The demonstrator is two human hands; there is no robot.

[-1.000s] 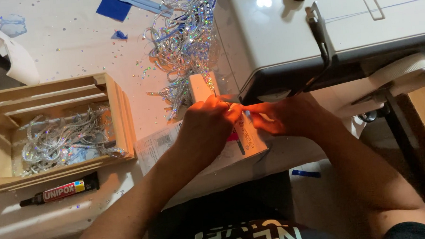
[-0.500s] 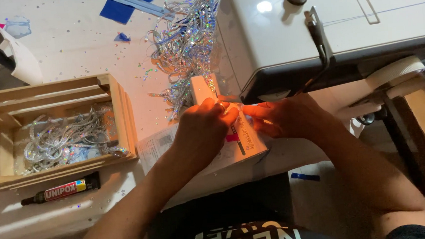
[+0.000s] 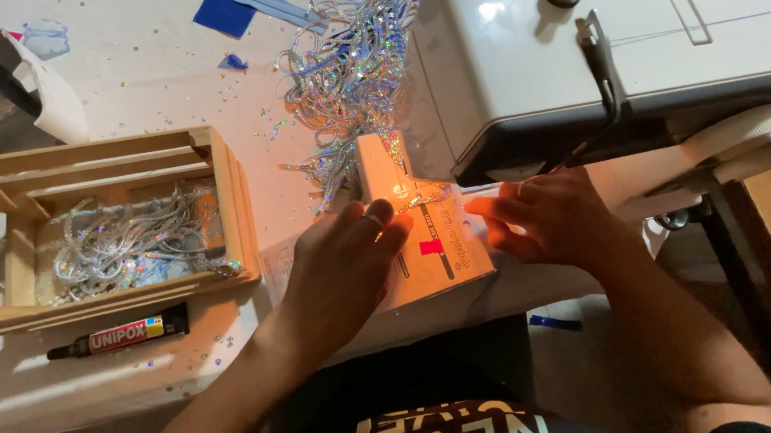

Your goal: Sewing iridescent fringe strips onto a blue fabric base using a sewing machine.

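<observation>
Fingers of the left hand (image 3: 345,255) are pinching a glittery strip (image 3: 420,201) against the sewing machine bed (image 3: 423,241) at frame centre, while the right hand (image 3: 551,220) is resting just beside it, fingers together; a wooden crate (image 3: 224,208) of sequin trim (image 3: 129,245) is sitting at left.

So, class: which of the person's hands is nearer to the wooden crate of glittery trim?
The left. The left hand lies just right of the wooden crate, a short gap between them. The right hand lies farther right, under the sewing machine.

Left hand (image 3: 343,255) and right hand (image 3: 550,215) apparently pinching (fingertips glare-washed).
</observation>
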